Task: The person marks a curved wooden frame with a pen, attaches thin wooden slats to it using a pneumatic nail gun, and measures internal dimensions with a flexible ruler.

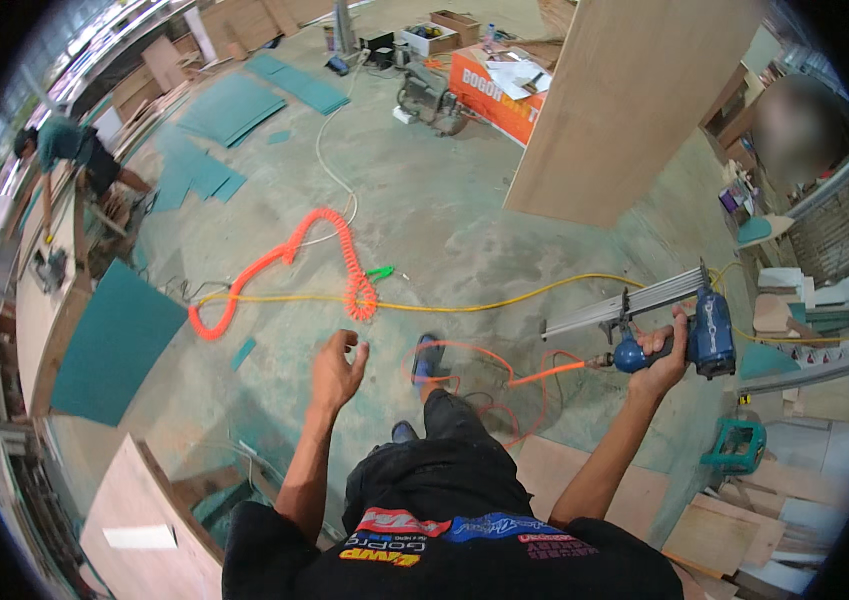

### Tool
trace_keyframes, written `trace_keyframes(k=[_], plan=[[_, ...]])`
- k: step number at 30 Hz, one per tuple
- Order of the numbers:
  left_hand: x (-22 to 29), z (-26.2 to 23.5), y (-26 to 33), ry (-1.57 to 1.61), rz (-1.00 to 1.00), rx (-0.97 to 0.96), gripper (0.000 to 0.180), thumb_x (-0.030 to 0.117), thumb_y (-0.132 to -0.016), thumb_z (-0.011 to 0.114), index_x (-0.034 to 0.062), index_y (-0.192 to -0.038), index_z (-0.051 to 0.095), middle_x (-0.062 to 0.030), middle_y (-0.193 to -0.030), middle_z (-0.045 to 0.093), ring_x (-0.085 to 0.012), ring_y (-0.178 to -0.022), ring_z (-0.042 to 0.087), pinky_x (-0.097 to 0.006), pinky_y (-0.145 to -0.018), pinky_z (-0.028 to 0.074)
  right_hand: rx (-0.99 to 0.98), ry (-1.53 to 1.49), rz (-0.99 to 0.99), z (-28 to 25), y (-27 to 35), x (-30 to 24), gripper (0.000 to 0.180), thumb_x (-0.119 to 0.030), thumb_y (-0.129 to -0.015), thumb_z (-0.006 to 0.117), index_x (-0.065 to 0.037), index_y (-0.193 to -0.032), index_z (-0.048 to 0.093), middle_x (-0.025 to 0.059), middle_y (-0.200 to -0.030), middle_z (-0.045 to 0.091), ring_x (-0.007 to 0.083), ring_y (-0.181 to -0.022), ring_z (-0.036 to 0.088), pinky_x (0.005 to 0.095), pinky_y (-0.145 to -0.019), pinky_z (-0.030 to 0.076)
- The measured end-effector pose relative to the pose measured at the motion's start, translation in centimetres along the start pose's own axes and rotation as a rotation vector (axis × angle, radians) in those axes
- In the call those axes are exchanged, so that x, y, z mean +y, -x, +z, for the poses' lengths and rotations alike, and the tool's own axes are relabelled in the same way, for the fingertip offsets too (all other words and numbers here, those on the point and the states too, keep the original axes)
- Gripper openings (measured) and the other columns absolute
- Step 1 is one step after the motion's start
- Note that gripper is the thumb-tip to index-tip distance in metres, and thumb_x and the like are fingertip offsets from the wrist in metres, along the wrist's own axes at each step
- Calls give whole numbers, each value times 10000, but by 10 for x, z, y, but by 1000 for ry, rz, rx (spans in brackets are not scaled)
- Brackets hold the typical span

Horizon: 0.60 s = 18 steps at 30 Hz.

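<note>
My right hand [662, 355] grips the handle of a blue pneumatic nail gun [706, 335] with a long silver magazine [624, 303], held out to my right above the floor. An orange coiled air hose [344, 262] runs from the gun's base across the concrete floor. My left hand [336, 368] hangs in front of me with its fingers loosely spread and nothing in it. My feet in blue shoes [427, 357] show below, on the concrete.
A tall plywood panel [624, 100] stands upright ahead on the right. A yellow hose [504, 300] crosses the floor. Teal sheets [109, 345] lie at left, where another person [69, 150] bends over a bench. An orange box [492, 95] and a compressor [429, 98] sit farther back.
</note>
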<state>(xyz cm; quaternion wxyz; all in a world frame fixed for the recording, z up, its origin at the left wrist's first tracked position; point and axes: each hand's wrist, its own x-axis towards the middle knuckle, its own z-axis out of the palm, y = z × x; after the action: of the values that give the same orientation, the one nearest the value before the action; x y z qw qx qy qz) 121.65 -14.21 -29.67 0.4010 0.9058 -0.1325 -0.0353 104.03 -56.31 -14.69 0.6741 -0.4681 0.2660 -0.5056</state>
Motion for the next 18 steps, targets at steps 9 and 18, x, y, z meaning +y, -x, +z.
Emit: trace_keyframes(k=[9, 18], plan=[[-152, 185, -219, -148, -48, -565, 394, 351, -868, 638, 17, -1076, 652, -234, -1061, 691, -421, -1004, 648, -494, -870, 513, 86, 660, 271, -2, -128, 278, 268, -198, -899, 691, -7, -1078, 635, 22, -636, 553, 168, -568, 556, 323, -623, 489], [-304, 171, -358, -364, -757, -607, 481, 390, -862, 535, -55, -865, 717, -305, -976, 687, -456, -986, 661, -512, -896, 518, -646, 1025, 3, 167, -229, 370, 311, -157, -670, 747, -33, -952, 705, 168, -790, 705, 384, -763, 693, 440, -685, 543]])
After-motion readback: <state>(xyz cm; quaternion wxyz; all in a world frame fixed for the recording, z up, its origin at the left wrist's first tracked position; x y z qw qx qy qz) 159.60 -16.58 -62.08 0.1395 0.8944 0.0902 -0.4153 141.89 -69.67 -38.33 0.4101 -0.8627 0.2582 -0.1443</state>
